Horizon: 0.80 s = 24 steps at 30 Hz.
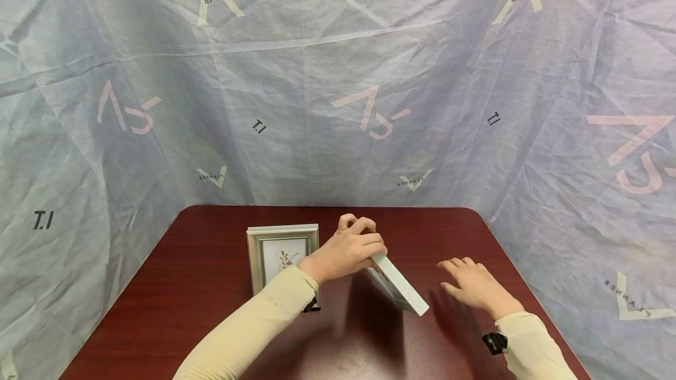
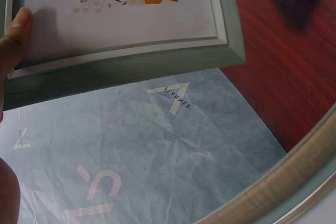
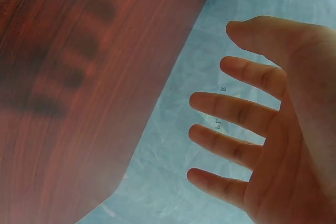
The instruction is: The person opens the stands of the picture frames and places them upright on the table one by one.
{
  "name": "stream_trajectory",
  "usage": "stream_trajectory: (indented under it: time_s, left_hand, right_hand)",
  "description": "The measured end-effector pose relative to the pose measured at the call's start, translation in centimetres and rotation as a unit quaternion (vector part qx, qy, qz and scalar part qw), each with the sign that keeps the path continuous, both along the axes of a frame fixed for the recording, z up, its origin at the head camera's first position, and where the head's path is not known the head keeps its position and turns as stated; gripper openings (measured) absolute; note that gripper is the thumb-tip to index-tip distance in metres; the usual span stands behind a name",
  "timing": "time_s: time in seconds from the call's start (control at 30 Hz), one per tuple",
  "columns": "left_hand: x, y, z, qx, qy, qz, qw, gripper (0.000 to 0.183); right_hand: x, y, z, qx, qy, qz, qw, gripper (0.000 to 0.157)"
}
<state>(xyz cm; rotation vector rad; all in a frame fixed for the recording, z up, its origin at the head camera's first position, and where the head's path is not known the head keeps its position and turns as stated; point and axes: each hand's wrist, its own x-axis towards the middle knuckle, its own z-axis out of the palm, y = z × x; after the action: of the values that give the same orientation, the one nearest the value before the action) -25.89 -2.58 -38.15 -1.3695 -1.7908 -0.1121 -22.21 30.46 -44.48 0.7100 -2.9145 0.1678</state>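
My left hand (image 1: 345,251) grips one end of a picture frame (image 1: 402,287) and holds it tilted above the table, its far end slanting down to the right. In the left wrist view the thumb (image 2: 18,38) lies over the front of this frame, whose grey-green border (image 2: 131,69) surrounds a print of flowers and leaves. A second picture frame (image 1: 256,263) stands upright to the left, partly hidden by the left forearm. Off to the right, my right hand (image 1: 475,286) hovers over the table with its fingers spread and holds nothing.
The dark red wooden table (image 1: 200,257) has rounded far corners. Grey printed cloth (image 1: 306,87) hangs behind it and along both sides. In the left wrist view a curved-looking frame edge (image 2: 273,182) crosses the lower right corner. A black band (image 1: 495,343) sits at the right wrist.
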Motion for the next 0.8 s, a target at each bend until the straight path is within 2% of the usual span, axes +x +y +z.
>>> stream_trajectory:
  time_s: [0.23,0.4,0.6,0.8]
  left_hand:
    - [0.2,-0.3,0.1,0.002,-0.019,-0.009,0.9998,0.03]
    - [0.2,-0.4,-0.2,0.02,-0.014,-0.018,0.9995,0.029]
    - [0.0,-0.6,-0.8,0.053,0.009,-0.018,0.9984,0.025]
    - [-0.1,-1.0,-1.2,0.083,-0.002,-0.032,0.996,0.029]
  right_hand:
    - [0.1,-0.3,0.4,0.009,-0.001,-0.002,1.0,0.037]
    - [0.3,-0.6,0.6,0.013,0.005,0.005,1.0,0.039]
    - [0.4,-0.8,0.7,0.006,0.031,0.024,0.999,0.042]
    - [0.1,-1.1,0.7,-0.002,0.083,0.049,0.995,0.048]
